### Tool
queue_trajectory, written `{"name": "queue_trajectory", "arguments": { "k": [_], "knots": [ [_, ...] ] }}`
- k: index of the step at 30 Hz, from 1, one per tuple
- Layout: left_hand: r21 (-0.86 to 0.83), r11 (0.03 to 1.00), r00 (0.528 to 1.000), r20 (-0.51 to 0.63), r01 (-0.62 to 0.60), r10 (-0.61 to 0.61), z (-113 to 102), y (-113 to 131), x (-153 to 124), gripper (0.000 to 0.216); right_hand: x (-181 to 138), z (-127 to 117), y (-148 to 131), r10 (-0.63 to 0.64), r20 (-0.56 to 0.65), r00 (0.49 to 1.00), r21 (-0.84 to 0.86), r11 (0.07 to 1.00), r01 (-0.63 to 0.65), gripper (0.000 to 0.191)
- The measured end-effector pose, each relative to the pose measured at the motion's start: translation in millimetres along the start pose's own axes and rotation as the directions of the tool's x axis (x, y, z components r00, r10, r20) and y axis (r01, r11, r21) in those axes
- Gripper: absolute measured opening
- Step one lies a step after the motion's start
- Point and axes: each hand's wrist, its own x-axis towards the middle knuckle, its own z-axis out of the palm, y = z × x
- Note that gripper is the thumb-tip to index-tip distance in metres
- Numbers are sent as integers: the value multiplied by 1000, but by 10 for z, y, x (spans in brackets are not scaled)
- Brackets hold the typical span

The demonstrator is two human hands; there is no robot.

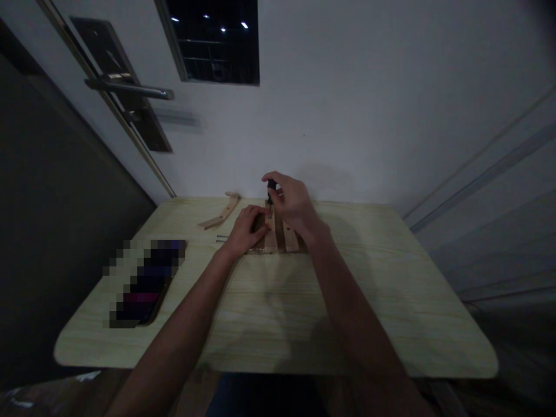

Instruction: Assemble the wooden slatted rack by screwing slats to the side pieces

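Observation:
My right hand [293,200] is closed around the black handle of a screwdriver [271,188], which stands nearly upright. Its tip meets a pale wooden strip [271,238], or a screw in it; the contact is too small to make out. With thumb and fingers curled against the strip's left side, my left hand [247,230] steadies it. A second wooden strip [291,238] with a dark hole lies parallel, partly under my right wrist. Both strips rest on a darker brown flat piece [257,249], largely covered by my hands.
A bent wooden piece [221,215] lies at the back left of the light wood-grain table [269,324]. Two thin metal screws or rods [222,238] are left of my left hand. A phone [150,284], partly pixelated, lies farther left. Behind stands a white door with a handle [130,88].

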Motion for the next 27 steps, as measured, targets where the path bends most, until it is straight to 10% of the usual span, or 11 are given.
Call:
{"name": "queue_trajectory", "arguments": {
  "k": [27],
  "knots": [
    [-5,1000,1000,-1,5,-5,-4,20,-2,28,-39,6,-37,22,-23,999,-32,999,-23,32]
  ]
}}
